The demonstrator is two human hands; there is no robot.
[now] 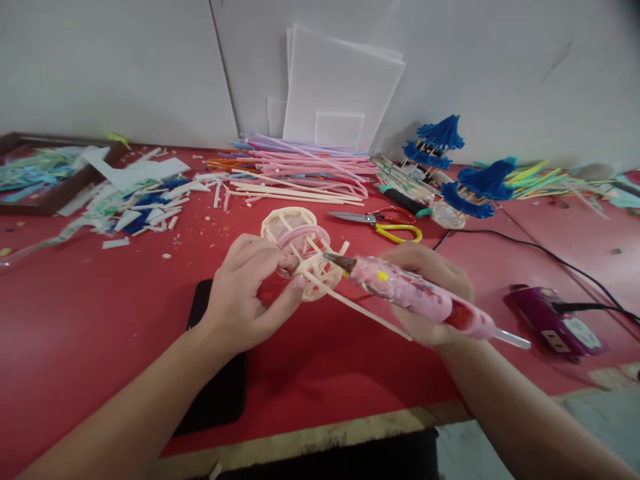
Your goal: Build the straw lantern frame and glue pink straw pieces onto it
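Observation:
My left hand (pixel 255 283) pinches a small openwork model (pixel 323 277) built of cream and pink strips, with two round lattice parts. One long cream strip (pixel 370 317) sticks out from it toward the lower right. In my right hand (pixel 433 277) is a pink glue gun (pixel 420 293), with a clear glue stick (pixel 513 339) poking out of its rear. The dark nozzle (pixel 340 260) reaches the model's upper right side; whether it touches cannot be told. Part of the right hand's fingers is hidden behind the glue gun.
Yellow-and-red-handled scissors (pixel 375 219) lie behind the model. Pink and cream strips (pixel 305 170) are piled at the back, near blue-roofed models (pixel 483 183). A black phone (pixel 220 393) lies under my left forearm. A purple power socket (pixel 557 323) with a cable sits right.

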